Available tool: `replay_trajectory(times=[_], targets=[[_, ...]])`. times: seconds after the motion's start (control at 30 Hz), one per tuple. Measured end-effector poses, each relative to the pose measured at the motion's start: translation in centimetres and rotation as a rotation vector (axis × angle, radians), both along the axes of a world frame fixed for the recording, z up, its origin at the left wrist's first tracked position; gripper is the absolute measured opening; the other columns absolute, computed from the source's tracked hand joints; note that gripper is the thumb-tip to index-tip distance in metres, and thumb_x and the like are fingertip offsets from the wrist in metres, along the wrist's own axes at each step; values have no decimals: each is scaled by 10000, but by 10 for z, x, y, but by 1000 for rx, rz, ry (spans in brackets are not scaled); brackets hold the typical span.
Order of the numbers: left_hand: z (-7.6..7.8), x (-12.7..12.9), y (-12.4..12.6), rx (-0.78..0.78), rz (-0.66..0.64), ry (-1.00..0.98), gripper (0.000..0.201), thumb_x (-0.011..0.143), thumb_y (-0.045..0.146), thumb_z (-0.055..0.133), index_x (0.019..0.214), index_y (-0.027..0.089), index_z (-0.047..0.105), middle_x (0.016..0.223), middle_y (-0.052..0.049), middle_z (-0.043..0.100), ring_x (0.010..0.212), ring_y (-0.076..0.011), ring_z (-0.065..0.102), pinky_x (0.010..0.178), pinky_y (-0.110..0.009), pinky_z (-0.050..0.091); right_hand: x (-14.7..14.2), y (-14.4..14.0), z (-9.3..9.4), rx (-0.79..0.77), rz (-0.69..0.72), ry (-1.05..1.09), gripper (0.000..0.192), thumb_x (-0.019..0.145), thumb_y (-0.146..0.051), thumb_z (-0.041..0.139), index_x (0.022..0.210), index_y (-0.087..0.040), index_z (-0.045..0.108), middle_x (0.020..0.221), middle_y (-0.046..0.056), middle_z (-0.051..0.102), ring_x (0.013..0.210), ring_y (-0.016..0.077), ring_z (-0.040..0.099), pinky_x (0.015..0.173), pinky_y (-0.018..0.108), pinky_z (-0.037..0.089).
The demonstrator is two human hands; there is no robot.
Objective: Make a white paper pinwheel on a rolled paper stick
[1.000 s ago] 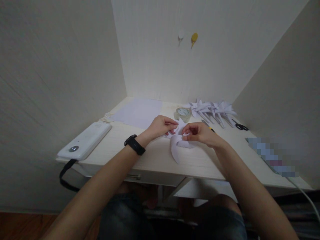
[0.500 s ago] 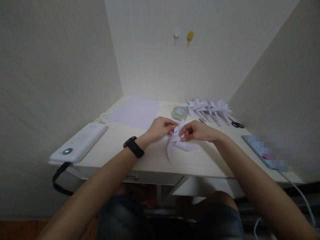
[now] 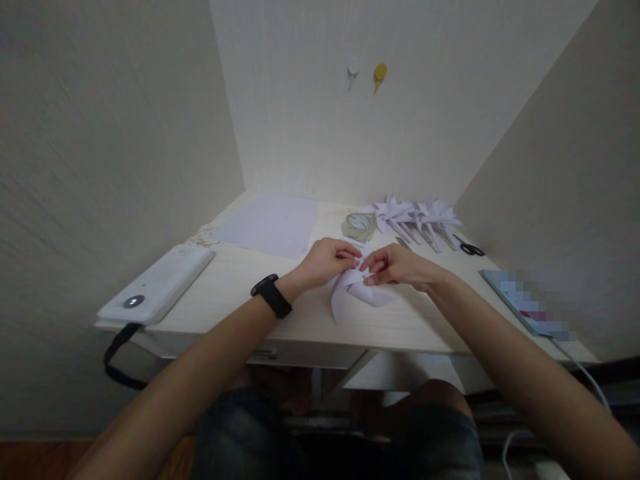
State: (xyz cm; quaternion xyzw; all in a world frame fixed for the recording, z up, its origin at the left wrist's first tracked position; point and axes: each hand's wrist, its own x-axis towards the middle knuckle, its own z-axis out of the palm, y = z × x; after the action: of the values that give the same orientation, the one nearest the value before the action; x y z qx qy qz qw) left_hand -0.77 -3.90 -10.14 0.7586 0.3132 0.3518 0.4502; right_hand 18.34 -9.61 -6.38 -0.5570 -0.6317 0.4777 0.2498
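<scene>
A white paper pinwheel [image 3: 369, 293] lies over the desk between my hands, its curled blades spreading toward me. My left hand [image 3: 333, 259] pinches the far left part of it, fingertips together near the centre. From the right, my right hand [image 3: 393, 263] is closed on the paper by the middle, thumb below the fingers. The fingers cover much of the pinwheel's centre. Just beyond my hands sits a roll of clear tape [image 3: 359, 227]. A small grey blade-like piece [image 3: 403, 243] lies beyond my right hand.
Several finished paper pinwheels [image 3: 420, 217] lie at the back right, beside black scissors [image 3: 472, 249]. White paper sheets [image 3: 270, 223] rest at the back left. A white power-bank-like device [image 3: 159, 283] sits at the left edge, a phone [image 3: 525, 305] with a cable on the right.
My hands have drawn slightly closer together at the pinwheel's centre. The left fingers have shifted a little right, and the paper blades have turned slightly.
</scene>
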Motion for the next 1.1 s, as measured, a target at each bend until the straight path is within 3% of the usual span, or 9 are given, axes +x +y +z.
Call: replay_trajectory(times=[0.13, 0.27, 0.5, 0.77, 1.1], targets=[[0, -1, 1, 29, -5, 9, 168, 739, 83, 725, 892, 143, 762, 836, -70, 762, 773, -154, 704, 737, -264, 549, 1, -6, 1, -6, 20, 47, 406, 531, -327, 876, 870, -159, 729, 580, -38, 583, 469, 57, 392, 435, 219, 219], [2, -1, 0, 1, -20, -8, 172, 720, 79, 740, 882, 134, 763, 814, -76, 760, 757, -157, 706, 733, -270, 553, -3, -12, -3, 92, 3, 57, 390, 611, -449, 836, 820, -139, 724, 533, -41, 532, 456, 57, 343, 433, 230, 212], [11, -2, -7, -10, -9, 2, 171, 741, 42, 700, 869, 132, 769, 824, -72, 766, 756, -151, 707, 743, -270, 559, -2, -21, -14, 329, -85, -53, 372, 633, -421, 831, 888, -164, 743, 771, 48, 706, 663, 160, 589, 602, 285, 432], [13, 0, -9, -8, -25, -69, 157, 749, 63, 710, 880, 127, 768, 838, -77, 770, 777, -161, 715, 790, -306, 568, -2, -28, -22, 599, -135, -150, 302, 692, -391, 799, 896, -196, 690, 836, 35, 716, 611, 145, 574, 556, 270, 430], [11, -1, -6, 94, 30, 1, 169, 752, 71, 702, 888, 140, 774, 839, -76, 770, 782, -170, 718, 781, -308, 574, -3, -32, -23, 731, -209, -304, 275, 692, -403, 813, 864, -212, 712, 753, 19, 713, 565, 146, 556, 555, 279, 422]])
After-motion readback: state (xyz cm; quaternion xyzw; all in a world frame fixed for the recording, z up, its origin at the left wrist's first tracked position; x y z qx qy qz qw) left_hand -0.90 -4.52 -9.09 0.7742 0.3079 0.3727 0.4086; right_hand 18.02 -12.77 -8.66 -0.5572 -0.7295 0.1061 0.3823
